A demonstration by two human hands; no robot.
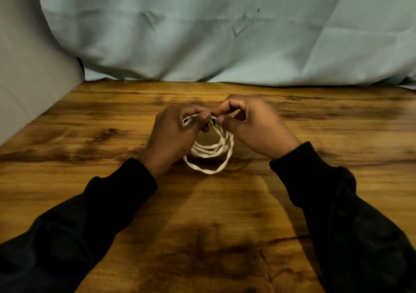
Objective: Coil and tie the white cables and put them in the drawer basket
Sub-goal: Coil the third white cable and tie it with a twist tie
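A white cable [211,153] hangs in several loose loops between my two hands, its lower loops resting on the wooden table [207,214]. My left hand [173,137] grips the top of the coil, with strands showing between its fingers. My right hand [252,126] pinches the same bundle right beside it, thumb and forefinger closed; something small and dark shows at the pinch. Both hands touch at the fingertips. No drawer basket is in view.
A pale blue cloth [202,33] hangs as a backdrop behind the table's far edge. A grey panel [29,83] stands along the left side. Black sleeves cover both forearms.
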